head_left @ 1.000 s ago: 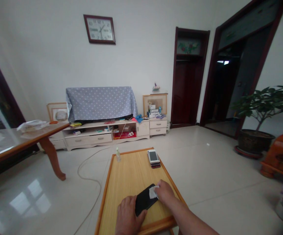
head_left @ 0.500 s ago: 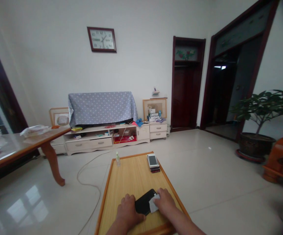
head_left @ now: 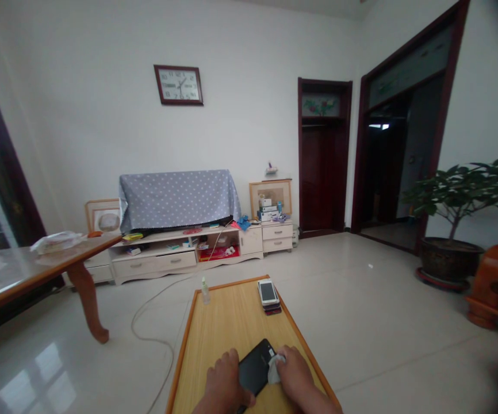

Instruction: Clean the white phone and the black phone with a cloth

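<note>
A black smartphone (head_left: 254,368) is gripped at its left side by my left hand (head_left: 223,382), low over the small wooden table (head_left: 227,316). My right hand (head_left: 294,371) is closed on a pale grey cloth (head_left: 275,371), which touches the phone's right edge near its upper corner. Toward the table's far right corner lies a stack of phones (head_left: 268,293), a white one on top. A small clear spray bottle (head_left: 205,292) with a greenish top stands upright at the far left corner.
A grey cable (head_left: 145,336) runs along the tiled floor left of the table. Further left is a larger wooden table (head_left: 83,270) with plastic bags on it. A white TV cabinet (head_left: 154,261) stands by the wall, and a potted plant (head_left: 449,259) stands to the right.
The phone has turned a little more upright, and the cloth has slid to its right edge. The whole view has shifted slightly, with the room sitting lower in it.
</note>
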Available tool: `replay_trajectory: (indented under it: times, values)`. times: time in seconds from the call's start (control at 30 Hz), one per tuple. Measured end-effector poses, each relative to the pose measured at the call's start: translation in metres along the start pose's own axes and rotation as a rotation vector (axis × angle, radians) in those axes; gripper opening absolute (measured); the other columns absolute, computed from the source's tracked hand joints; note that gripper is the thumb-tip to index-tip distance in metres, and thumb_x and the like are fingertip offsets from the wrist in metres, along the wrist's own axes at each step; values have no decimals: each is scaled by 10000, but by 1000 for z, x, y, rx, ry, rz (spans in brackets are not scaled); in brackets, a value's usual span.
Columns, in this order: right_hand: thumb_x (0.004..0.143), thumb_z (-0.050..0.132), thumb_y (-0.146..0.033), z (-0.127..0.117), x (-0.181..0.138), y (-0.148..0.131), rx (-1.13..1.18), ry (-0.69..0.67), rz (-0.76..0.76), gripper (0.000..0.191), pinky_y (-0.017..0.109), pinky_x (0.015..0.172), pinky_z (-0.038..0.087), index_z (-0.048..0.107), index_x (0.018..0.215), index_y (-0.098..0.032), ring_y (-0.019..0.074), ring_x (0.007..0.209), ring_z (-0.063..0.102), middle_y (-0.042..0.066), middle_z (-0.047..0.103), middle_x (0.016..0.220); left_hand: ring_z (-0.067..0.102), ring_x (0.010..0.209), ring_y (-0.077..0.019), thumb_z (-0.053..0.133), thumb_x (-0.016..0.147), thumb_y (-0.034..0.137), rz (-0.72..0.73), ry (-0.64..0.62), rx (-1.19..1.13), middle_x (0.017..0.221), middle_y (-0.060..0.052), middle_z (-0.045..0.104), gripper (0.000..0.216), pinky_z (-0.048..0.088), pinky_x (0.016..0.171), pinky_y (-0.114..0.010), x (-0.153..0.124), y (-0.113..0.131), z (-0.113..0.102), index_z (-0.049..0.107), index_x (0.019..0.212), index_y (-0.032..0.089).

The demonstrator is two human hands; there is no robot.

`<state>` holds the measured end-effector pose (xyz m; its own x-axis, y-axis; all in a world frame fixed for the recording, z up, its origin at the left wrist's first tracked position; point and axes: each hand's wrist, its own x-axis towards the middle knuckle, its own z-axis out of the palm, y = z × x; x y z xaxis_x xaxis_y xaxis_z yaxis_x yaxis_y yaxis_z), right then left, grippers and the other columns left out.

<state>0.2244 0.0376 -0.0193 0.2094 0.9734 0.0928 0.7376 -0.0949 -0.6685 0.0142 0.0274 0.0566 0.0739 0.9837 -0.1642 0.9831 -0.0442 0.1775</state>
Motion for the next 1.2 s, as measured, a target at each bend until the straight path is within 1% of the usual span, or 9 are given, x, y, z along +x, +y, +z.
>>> replay_trajectory:
  times: [0.1,0.2,0.33,0.47,0.57,0.73,0.9,1.03,1.2]
  values:
    - [802,504,-202,-2,1,0,75,20,27,181,267,753,417,682,777,-220,216,874,655,69,706,878,577,1134,-302,756,574,373,53,44,-58,1169,-69,640,546,408,884,-391,-8,-3,-6,563,1068,245]
    - [802,472,-246,-5,-1,-5,314,29,55,196,264,664,422,642,711,-212,207,760,647,53,692,771,599,1053,-224,641,691,297,103,110,-140,1076,-11,665,341,392,842,-326,-16,-6,-7,551,1019,268]
    - [798,432,-352,-8,-7,-12,671,24,135,228,255,539,393,548,658,-215,182,618,593,23,618,658,577,1003,-189,528,782,228,194,189,-150,1050,-7,652,218,367,831,-296,-27,-4,-4,553,995,262]
    - [831,405,-425,-10,-13,-17,764,7,239,260,239,510,389,483,680,-229,167,603,586,21,611,675,540,1025,-215,476,834,225,289,192,-83,1081,-35,631,187,361,859,-318,-36,1,3,590,980,251]
    - [859,415,-401,-8,-14,-16,642,32,212,253,239,527,399,507,701,-226,172,640,608,40,645,737,521,1062,-237,483,834,231,284,121,-13,1145,-48,617,231,363,893,-345,-40,3,8,612,1024,256]
    - [844,484,-270,-3,-12,-8,324,63,97,191,257,582,388,525,662,-228,188,666,622,28,639,689,497,1129,-266,530,815,260,274,7,61,1228,-66,588,310,371,954,-387,-39,4,17,617,1113,256]
    - [857,509,-201,-1,-14,-1,-8,78,-26,136,281,703,377,586,748,-226,206,815,633,54,669,829,475,1187,-283,545,760,204,306,-64,80,1261,-80,575,380,399,989,-406,-31,0,28,614,1132,243]
    - [903,489,-203,2,-18,0,-136,66,-62,138,284,716,365,610,842,-229,207,854,640,57,667,889,483,1183,-280,521,761,187,328,-49,80,1251,-78,580,377,426,970,-397,-29,1,33,619,1121,246]
    - [959,420,-217,0,-23,-1,-172,82,-99,218,287,728,368,607,848,-230,207,859,634,61,655,905,498,1164,-293,503,748,171,339,-38,72,1218,-97,591,381,442,954,-414,-27,-1,40,629,1103,232]
